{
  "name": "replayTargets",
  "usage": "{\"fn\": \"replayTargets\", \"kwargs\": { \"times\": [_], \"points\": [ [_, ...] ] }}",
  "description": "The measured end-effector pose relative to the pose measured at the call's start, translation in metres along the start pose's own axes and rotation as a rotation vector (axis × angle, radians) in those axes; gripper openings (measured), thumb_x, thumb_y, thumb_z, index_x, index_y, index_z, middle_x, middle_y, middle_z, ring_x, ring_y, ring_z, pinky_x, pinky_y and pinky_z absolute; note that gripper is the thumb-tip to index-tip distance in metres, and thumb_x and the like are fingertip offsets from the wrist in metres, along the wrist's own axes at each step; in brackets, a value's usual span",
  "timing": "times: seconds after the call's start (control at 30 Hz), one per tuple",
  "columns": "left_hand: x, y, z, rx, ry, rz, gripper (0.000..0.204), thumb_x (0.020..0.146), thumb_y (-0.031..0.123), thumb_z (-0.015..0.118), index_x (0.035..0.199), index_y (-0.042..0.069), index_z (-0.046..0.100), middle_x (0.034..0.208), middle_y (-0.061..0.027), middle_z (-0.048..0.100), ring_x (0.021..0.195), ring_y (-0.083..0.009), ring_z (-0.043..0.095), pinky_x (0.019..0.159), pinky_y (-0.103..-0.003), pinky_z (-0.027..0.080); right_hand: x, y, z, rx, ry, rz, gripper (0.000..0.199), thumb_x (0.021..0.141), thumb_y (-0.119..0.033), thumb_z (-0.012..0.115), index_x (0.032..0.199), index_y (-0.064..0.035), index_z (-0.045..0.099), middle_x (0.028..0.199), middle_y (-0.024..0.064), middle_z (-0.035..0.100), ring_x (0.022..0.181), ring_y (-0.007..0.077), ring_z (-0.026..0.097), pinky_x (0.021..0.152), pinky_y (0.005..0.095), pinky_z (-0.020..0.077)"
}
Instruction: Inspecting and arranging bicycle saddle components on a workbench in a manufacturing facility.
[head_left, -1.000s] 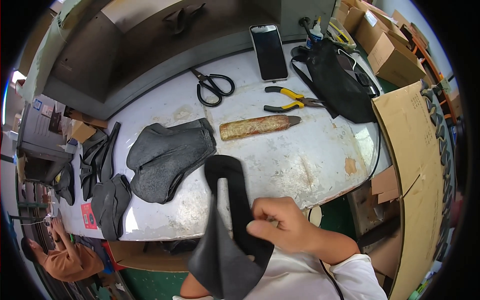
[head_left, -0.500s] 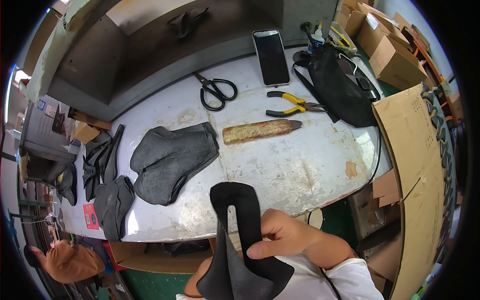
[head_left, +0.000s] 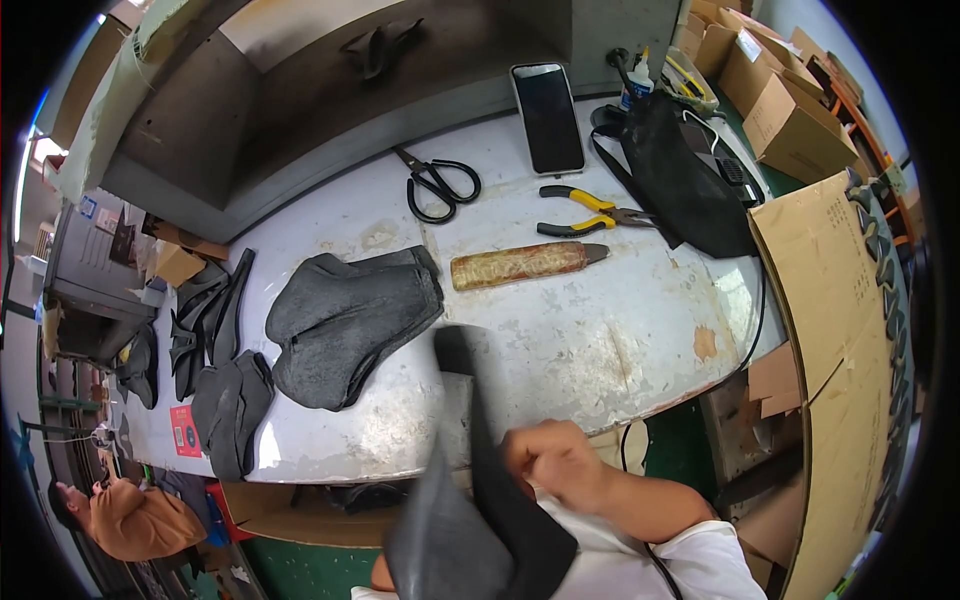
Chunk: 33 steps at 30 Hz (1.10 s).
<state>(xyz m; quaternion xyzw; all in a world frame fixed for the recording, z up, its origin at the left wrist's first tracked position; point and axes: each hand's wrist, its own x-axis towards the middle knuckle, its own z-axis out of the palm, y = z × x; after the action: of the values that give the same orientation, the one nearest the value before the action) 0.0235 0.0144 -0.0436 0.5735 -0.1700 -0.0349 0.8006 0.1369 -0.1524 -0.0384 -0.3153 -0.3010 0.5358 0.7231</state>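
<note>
My right hand (head_left: 555, 465) is closed on the edge of a black, curved, flexible shoe-upper piece (head_left: 470, 500), held just past the near edge of the white worktable (head_left: 600, 340). The piece's narrow end points up over the table and its wide grey-lined end hangs toward my lap. Only a sliver of my left arm or hand (head_left: 378, 576) shows under the piece at the bottom edge; its fingers are hidden. A stack of similar grey pieces (head_left: 345, 320) lies on the table, up and to the left of the piece I hold.
On the table lie black scissors (head_left: 435, 185), yellow-handled pliers (head_left: 590, 210), a brown cylindrical tool (head_left: 525, 265), a phone (head_left: 548, 105) and a black bag (head_left: 680, 175). More dark pieces (head_left: 225, 400) sit at the left. Cardboard (head_left: 830, 300) stands at the right. Another person in orange (head_left: 130, 515) is at the lower left.
The black piece has come down and toward me, off the table edge, and looks blurred with motion. My right hand has shifted slightly right and lower along its edge.
</note>
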Motion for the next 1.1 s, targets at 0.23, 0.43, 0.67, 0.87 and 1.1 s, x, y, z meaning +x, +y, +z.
{"fn": "replayTargets", "kwargs": {
  "times": [0.23,0.43,0.67,0.87,1.1],
  "points": [
    [0.005,0.023,0.030,-0.312,0.951,0.059,0.069,0.099,0.052,0.037,0.144,-0.001,0.034,0.090,-0.0193,0.062,0.082,-0.0291,0.061,0.075,-0.039,0.049,-0.013,0.007,0.000,-0.047,0.130,0.200,0.047,0.103,-0.043,0.043,0.092,0.0002,0.058,0.079,0.0043,0.056,0.067,0.0097,0.053,0.060,0.0243,0.0436],
    [0.003,0.020,0.027,0.072,0.936,0.052,0.079,0.098,0.065,0.027,0.134,-0.003,0.048,0.086,-0.0092,0.060,0.077,-0.0183,0.058,0.074,-0.028,0.046,-0.006,0.008,0.007,-0.122,0.000,0.209,0.070,0.097,-0.062,0.041,0.102,0.0059,0.059,0.080,0.0062,0.058,0.073,0.0147,0.057,0.071,0.0282,0.0465],
    [0.012,0.032,0.055,0.504,1.000,-0.306,0.089,0.091,0.075,0.018,0.130,0.001,0.046,0.095,-0.0036,0.061,0.087,-0.0116,0.058,0.080,-0.026,0.046,0.013,-0.007,0.025,-0.724,0.455,-0.123,0.018,0.092,-0.015,0.067,0.085,-0.0010,0.058,0.061,0.0057,0.058,0.050,0.0097,0.054,0.046,0.0257,0.0417],
    [0.011,0.015,0.061,-0.362,0.950,0.067,0.070,0.088,0.058,0.054,0.133,0.005,0.042,0.101,-0.0038,0.056,0.099,-0.0155,0.055,0.089,-0.029,0.043,0.020,-0.002,0.034,-0.920,0.409,-0.291,0.018,0.091,-0.012,0.066,0.080,-0.0025,0.056,0.061,0.0113,0.060,0.051,0.0135,0.058,0.049,0.0271,0.0451],
    [0.016,0.017,0.065,-0.332,0.911,0.035,0.066,0.080,0.039,0.065,0.133,0.006,0.044,0.128,-0.0108,0.045,0.124,-0.0233,0.044,0.109,-0.040,0.034,0.022,-0.019,0.027,-0.523,0.359,-0.085,0.021,0.098,-0.019,0.059,0.087,-0.0015,0.061,0.057,0.0038,0.052,0.054,0.0057,0.048,0.049,0.0251,0.0400]
  ]
}}
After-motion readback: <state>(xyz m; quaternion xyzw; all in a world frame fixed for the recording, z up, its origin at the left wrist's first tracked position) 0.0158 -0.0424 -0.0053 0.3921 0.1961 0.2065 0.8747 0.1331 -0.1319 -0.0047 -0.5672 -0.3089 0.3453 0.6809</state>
